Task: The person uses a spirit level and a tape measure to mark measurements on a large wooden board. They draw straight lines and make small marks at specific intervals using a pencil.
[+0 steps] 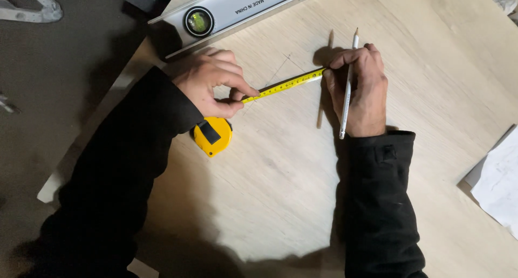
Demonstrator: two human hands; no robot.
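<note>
Stretching across the pale wooden board (302,191), the yellow tape blade (285,85) runs with its long axis between the hands. The left hand (213,83) pinches it just above the yellow tape case (212,136); the right hand (360,89) presses its far tip while closed around a white pencil (348,86). Beyond the blade lies a grey spirit level (232,11) with a round green vial; white paper (499,181) lies right of it.

Off to the sides of the work

A grey spirit level (232,11) lies across the tabletop's (280,202) far edge; white paper (499,181) sits at the right, above dark floor (54,67).
</note>
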